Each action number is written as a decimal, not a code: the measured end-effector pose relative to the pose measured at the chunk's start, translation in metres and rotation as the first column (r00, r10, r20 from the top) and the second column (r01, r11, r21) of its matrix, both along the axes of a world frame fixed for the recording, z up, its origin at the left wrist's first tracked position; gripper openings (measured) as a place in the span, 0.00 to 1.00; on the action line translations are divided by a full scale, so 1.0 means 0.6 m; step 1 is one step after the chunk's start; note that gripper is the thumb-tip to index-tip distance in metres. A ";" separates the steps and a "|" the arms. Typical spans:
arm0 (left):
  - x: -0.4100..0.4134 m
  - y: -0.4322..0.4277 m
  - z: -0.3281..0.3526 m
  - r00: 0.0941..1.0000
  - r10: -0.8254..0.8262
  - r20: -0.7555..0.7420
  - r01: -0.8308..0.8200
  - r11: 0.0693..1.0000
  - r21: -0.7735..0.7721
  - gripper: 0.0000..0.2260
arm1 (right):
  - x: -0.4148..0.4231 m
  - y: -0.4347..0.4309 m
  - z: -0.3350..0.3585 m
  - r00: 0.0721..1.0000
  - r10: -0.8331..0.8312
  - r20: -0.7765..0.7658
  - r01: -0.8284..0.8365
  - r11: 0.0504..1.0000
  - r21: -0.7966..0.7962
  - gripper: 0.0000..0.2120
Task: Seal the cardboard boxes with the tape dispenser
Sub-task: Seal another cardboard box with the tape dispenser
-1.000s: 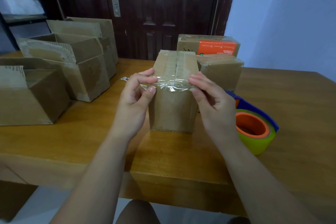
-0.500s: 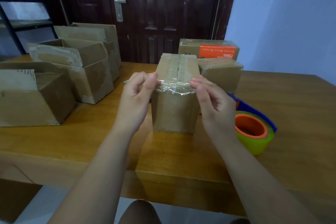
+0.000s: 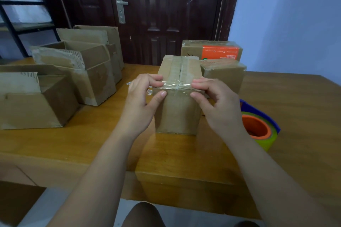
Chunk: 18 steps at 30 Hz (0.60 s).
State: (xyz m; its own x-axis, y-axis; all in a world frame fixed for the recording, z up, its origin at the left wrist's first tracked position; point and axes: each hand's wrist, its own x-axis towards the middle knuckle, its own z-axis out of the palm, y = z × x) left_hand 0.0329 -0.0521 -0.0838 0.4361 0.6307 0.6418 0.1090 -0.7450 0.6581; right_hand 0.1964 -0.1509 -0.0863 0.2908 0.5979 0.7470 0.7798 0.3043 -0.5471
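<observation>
Left hand (image 3: 142,101) and right hand (image 3: 219,105) each pinch the top front edge of the tall brown cardboard box (image 3: 177,116) on the wooden table (image 3: 295,107) — thumbs in front, curled fingers on its clear tape strip (image 3: 177,86). The blue-and-green tape dispenser (image 3: 262,134) lies just right. Behind, an orange label (image 3: 219,52) — writing unreadable.

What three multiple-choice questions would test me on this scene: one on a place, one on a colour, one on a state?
1. Where is the tape dispenser?
A. On a chair.
B. On the table, right of the middle box.
C. On the floor.

2. What colour is the dispenser's inner ring?
A. White.
B. Black.
C. Orange.

3. What are the left hand and right hand doing?
A. Pinching the middle box's taped top edge.
B. Lifting the dispenser.
C. Lying flat on the table.

Answers: B, it lies on the wood by the right wrist; C, orange shows inside the green roll; A, each hand grips across that edge.
</observation>
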 end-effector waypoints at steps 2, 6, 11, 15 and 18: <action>0.002 -0.002 0.000 0.998 -0.030 -0.047 0.031 0.999 0.009 0.05 | -0.007 0.003 -0.005 0.998 -0.038 0.043 0.037 0.999 0.037 0.09; 0.021 -0.017 -0.002 1.000 -0.025 -0.003 0.025 1.000 0.014 0.09 | -0.019 0.007 -0.014 0.996 -0.079 0.050 0.076 0.996 0.056 0.10; 0.050 -0.027 0.001 0.992 0.080 0.096 -0.081 0.997 -0.001 0.10 | -0.026 0.013 -0.009 0.990 -0.131 0.048 0.127 0.988 0.084 0.10; 0.034 -0.019 0.010 1.000 0.004 0.003 -0.004 1.000 -0.019 0.10 | -0.021 0.008 0.001 0.996 -0.084 0.019 0.083 0.996 0.041 0.10; 0.005 0.001 0.029 0.975 -0.128 -0.183 0.120 0.991 -0.055 0.12 | -0.018 0.005 0.009 0.999 -0.033 -0.022 0.032 0.999 -0.034 0.10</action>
State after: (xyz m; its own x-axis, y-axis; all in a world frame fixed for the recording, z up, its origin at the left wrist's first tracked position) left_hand 0.0361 -0.0515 -0.0661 0.6218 0.5899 0.5152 0.1410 -0.7314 0.6672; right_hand 0.1856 -0.1481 -0.0812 0.3271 0.6123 0.7198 0.7763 0.2603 -0.5741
